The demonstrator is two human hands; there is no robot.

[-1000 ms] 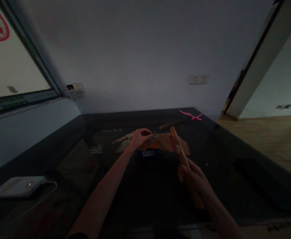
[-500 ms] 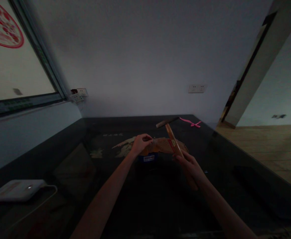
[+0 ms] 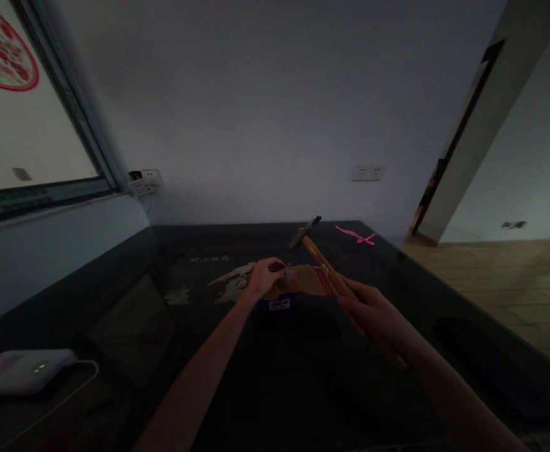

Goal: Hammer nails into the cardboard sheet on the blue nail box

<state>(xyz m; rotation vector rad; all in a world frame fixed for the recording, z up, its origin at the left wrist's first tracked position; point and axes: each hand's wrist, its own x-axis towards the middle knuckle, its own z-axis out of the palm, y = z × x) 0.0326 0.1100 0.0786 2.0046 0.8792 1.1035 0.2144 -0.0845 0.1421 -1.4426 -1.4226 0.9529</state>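
My right hand (image 3: 373,312) is wrapped round the wooden handle of a hammer (image 3: 321,258). The metal head is raised, tilted, a little above and right of my other hand. My left hand (image 3: 268,277) is closed in a pinch over a brown, partly printed sheet (image 3: 307,280) with a red band. What its fingertips hold is too small and dark to make out. Beneath the sheet sits a blue box (image 3: 279,304) with a white label. Part of the sheet is hidden behind my left hand and the hammer handle.
The black glossy tabletop (image 3: 129,376) carries a pale printed pattern. A pink ribbon (image 3: 357,236) lies at the back right. At the front left is a white device (image 3: 25,371) with a cable. Wall sockets (image 3: 368,173) are behind the table, and a dark flat object (image 3: 482,364) lies right.
The hammer has swung: its handle leans further left and its head now points more toward the back. My right hand has shifted right. The left hand keeps its pinch at the sheet.
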